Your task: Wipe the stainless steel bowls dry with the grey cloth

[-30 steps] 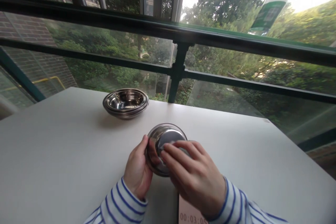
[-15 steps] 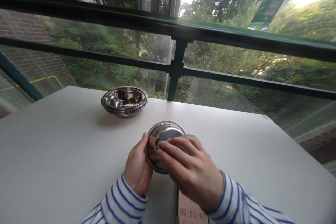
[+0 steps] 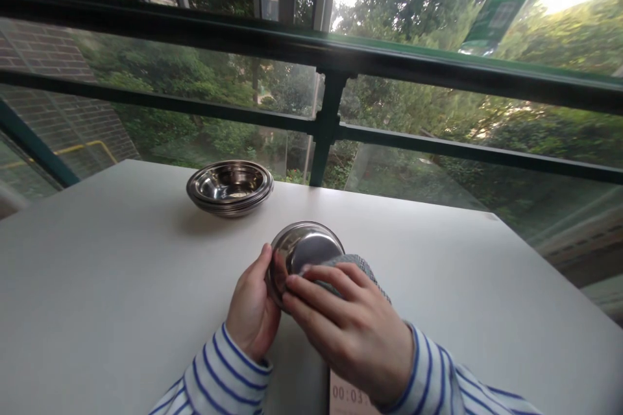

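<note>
A shiny metal bowl (image 3: 311, 243) is tilted up over the table with its outer base facing me. My left hand (image 3: 253, 308) is closed on its left rim, thumb on the outside. Pressed against the bowl's lower base, my right hand (image 3: 353, 321) is closed on a grey cloth (image 3: 360, 266), which bulges out above and behind the fingers. Part of the cloth and the bowl's lower right side are hidden by that hand. Farther back on the left stands a stack of metal bowls (image 3: 231, 188), open side up.
The white table (image 3: 121, 285) ends at a dark green railing (image 3: 326, 123) with glass panels. A plastic bottle (image 3: 501, 10) with a green label stands on the top rail. Below my right hand lies a phone (image 3: 348, 395) showing a timer, partly covered.
My right hand has slid slightly down and left across the bowl's base, and more of the cloth shows. The left hand and bowl have shifted only a little.
</note>
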The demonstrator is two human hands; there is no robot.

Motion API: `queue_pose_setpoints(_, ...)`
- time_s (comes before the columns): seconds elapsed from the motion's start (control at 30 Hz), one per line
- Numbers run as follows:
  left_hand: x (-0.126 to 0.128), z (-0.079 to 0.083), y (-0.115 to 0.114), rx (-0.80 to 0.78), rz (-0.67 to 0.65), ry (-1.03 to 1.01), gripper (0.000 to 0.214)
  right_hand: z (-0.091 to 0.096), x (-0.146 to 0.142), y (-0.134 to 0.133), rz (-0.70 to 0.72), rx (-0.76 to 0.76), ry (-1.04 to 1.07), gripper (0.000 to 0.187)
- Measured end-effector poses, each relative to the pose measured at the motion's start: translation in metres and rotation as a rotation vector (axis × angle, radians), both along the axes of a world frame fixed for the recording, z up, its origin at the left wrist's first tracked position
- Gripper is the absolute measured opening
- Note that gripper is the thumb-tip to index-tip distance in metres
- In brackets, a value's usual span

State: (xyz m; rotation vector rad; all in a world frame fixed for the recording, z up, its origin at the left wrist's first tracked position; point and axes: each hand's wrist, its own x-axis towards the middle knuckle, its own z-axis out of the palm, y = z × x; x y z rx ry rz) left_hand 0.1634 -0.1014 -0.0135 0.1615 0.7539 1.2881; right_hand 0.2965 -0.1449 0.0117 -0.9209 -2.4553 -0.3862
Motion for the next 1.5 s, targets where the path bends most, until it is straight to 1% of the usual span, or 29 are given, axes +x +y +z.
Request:
queue_pose_setpoints(0.07, 0.001, -0.001, -0.001, 0.048, -0.004, 0.033, 0.017, 0.002, 0.008, 0.005, -0.053, -0.007, 0.027, 0.027)
queue_pose_setpoints(0.1, 0.002, -0.003, -0.002, 0.061, -0.03, 0.053, 0.016, 0.003, 0.012, 0.008, -0.097, -0.003, 0.042, 0.027)
queue_pose_setpoints(0.17, 0.003, -0.005, -0.003, 0.067, -0.052, 0.079, 0.013, 0.004, 0.018, 0.011, -0.177, 0.02, 0.061, 0.029)
queue_pose_setpoints(0.2, 0.003, -0.006, -0.003, 0.068, -0.055, 0.078, 0.012, 0.004, 0.018, 0.011, -0.196, 0.03, 0.065, 0.029)
queue_pose_setpoints(0.27, 0.003, -0.006, -0.003, 0.072, -0.055, 0.054, 0.011, 0.003, 0.014, 0.008, -0.165, 0.037, 0.054, 0.028)
queue_pose_setpoints(0.37, 0.002, -0.004, -0.004, 0.079, -0.059, 0.037, 0.01, 0.002, 0.006, 0.003, -0.046, 0.034, 0.014, 0.028)
queue_pose_setpoints(0.4, 0.002, -0.003, -0.004, 0.088, -0.066, 0.041, 0.01, 0.002, 0.006, 0.003, -0.033, 0.031, 0.007, 0.028)
queue_pose_setpoints(0.47, 0.003, -0.002, -0.005, 0.107, -0.085, 0.057, 0.011, 0.004, 0.011, 0.006, -0.072, 0.034, 0.027, 0.029)
queue_pose_setpoints(0.57, 0.004, -0.003, -0.005, 0.103, -0.096, 0.103, 0.012, 0.006, 0.02, 0.012, -0.182, 0.032, 0.089, 0.031)
queue_pose_setpoints(0.63, 0.004, -0.003, -0.005, 0.089, -0.094, 0.108, 0.012, 0.005, 0.02, 0.012, -0.197, 0.024, 0.084, 0.033)
queue_pose_setpoints(0.67, 0.004, -0.003, -0.004, 0.083, -0.091, 0.101, 0.012, 0.005, 0.017, 0.01, -0.176, 0.013, 0.062, 0.034)
queue_pose_setpoints(0.77, 0.0, -0.002, -0.002, 0.059, -0.063, 0.079, 0.012, 0.004, 0.007, 0.004, -0.044, -0.043, -0.016, 0.038)
queue_pose_setpoints(0.83, -0.001, -0.002, -0.001, 0.064, -0.053, 0.075, 0.014, 0.004, 0.006, 0.004, 0.014, -0.072, -0.041, 0.038)
queue_pose_setpoints(0.9, -0.002, -0.001, -0.001, 0.078, -0.061, 0.08, 0.015, 0.005, 0.011, 0.007, -0.014, -0.069, -0.027, 0.036)
queue_pose_setpoints(1.03, -0.001, -0.002, 0.0, 0.074, -0.048, 0.137, 0.015, 0.003, 0.02, 0.012, -0.147, -0.035, 0.068, 0.03)
queue_pose_setpoints(1.1, -0.002, -0.002, 0.001, 0.068, -0.035, 0.138, 0.016, 0.0, 0.016, 0.01, -0.14, -0.028, 0.078, 0.025)
queue_pose_setpoints(1.17, -0.004, -0.001, 0.002, 0.058, -0.029, 0.108, 0.018, -0.001, 0.01, 0.006, -0.084, -0.037, 0.046, 0.022)
queue_pose_setpoints(1.27, -0.006, 0.001, 0.003, 0.029, -0.025, 0.077, 0.02, 0.001, 0.008, 0.006, -0.016, -0.046, 0.006, 0.026)
queue_pose_setpoints(1.33, -0.006, 0.002, 0.004, 0.021, -0.023, 0.089, 0.02, 0.004, 0.013, 0.009, -0.044, -0.024, 0.03, 0.027)
queue_pose_setpoints(1.43, -0.005, 0.002, 0.005, 0.025, -0.011, 0.115, 0.02, 0.005, 0.02, 0.012, -0.126, 0.015, 0.092, 0.028)
queue_pose_setpoints(1.5, -0.005, 0.002, 0.006, 0.016, -0.009, 0.105, 0.02, 0.003, 0.018, 0.01, -0.123, 0.009, 0.094, 0.029)
